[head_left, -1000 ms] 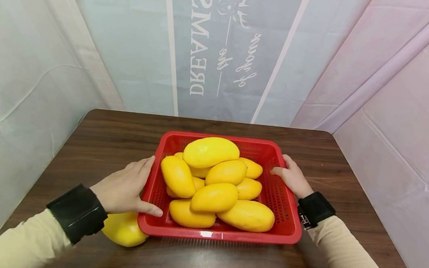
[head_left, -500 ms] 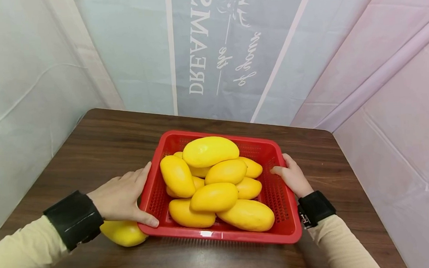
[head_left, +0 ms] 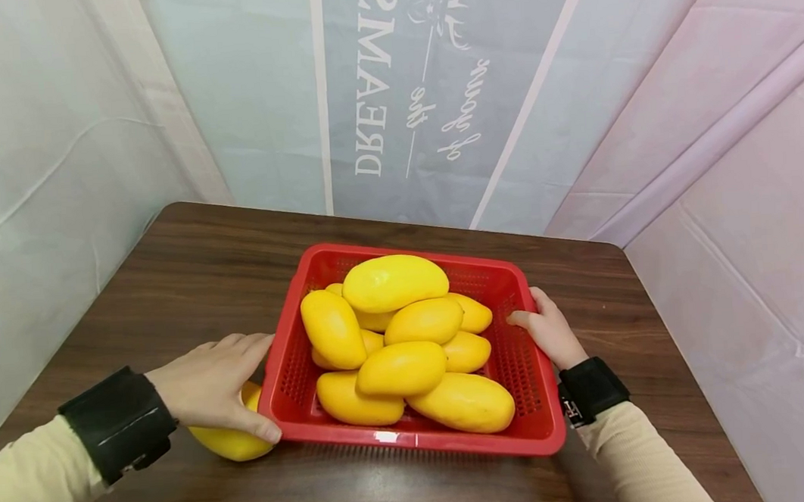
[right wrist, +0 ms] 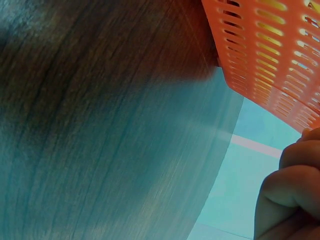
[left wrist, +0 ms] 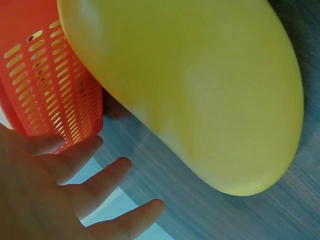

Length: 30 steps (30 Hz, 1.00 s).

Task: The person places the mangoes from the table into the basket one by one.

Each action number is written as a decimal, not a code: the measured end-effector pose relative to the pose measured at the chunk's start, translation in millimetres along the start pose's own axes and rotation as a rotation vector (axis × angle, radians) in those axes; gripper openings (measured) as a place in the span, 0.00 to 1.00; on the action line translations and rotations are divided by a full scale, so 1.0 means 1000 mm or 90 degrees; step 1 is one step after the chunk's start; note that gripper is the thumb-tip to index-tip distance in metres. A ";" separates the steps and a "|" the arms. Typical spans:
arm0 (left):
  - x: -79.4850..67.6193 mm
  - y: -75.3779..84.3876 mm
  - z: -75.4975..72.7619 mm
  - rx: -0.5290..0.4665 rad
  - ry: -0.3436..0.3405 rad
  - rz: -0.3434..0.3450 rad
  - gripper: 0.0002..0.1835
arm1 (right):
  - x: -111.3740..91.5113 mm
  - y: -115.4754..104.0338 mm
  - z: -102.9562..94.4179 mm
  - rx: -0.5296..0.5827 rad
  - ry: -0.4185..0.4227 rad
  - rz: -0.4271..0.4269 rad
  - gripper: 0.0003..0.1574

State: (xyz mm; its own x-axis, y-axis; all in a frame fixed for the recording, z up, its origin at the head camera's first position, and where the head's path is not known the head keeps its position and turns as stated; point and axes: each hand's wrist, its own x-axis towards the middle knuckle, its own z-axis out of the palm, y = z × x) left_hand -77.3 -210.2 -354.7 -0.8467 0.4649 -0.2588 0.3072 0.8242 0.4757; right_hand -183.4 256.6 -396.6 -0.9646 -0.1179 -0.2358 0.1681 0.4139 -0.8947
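Observation:
A red plastic basket [head_left: 419,441] with slotted walls holds several yellow mangoes [head_left: 401,370] in a heap. My right hand [head_left: 552,330] grips its right rim, thumb on the inner side; curled fingers [right wrist: 292,185] show beneath the rim in the right wrist view. Beside the basket's left wall, one loose mango [head_left: 231,444] lies on the table, partly covered by my left hand [head_left: 207,386]. That hand is spread just above the mango, thumb near the basket's front left corner. The left wrist view shows its fingers [left wrist: 110,177] extended, apart from the large mango [left wrist: 200,100].
The dark wood-grain table [head_left: 191,269] ends at a back edge close to a printed cloth backdrop [head_left: 400,92]. Pale sheets hang on the left [head_left: 42,148] and right [head_left: 750,263]. Both wrists wear black bands.
My left hand has slid off the basket's left rim, moving left and slightly down over the loose mango. My right hand and the basket have stayed nearly still.

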 end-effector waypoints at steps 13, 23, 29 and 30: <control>-0.007 -0.008 0.006 0.033 -0.046 0.001 0.58 | 0.000 0.000 -0.002 0.005 -0.004 0.003 0.32; -0.007 -0.013 0.014 0.020 -0.066 -0.003 0.55 | 0.000 0.000 -0.002 -0.003 -0.006 0.003 0.32; -0.010 -0.016 0.018 0.023 -0.071 0.001 0.55 | 0.001 0.000 -0.001 -0.010 -0.004 0.000 0.30; -0.011 -0.016 0.018 0.022 -0.069 0.003 0.55 | 0.001 0.000 -0.001 -0.011 -0.004 0.000 0.30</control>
State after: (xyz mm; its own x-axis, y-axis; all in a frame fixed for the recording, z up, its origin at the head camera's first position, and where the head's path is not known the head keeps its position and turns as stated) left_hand -65.1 -222.6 -374.9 -0.7941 0.4990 -0.3470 0.3274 0.8322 0.4475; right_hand -184.3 257.5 -396.2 -0.9632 -0.1239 -0.2384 0.1647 0.4288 -0.8883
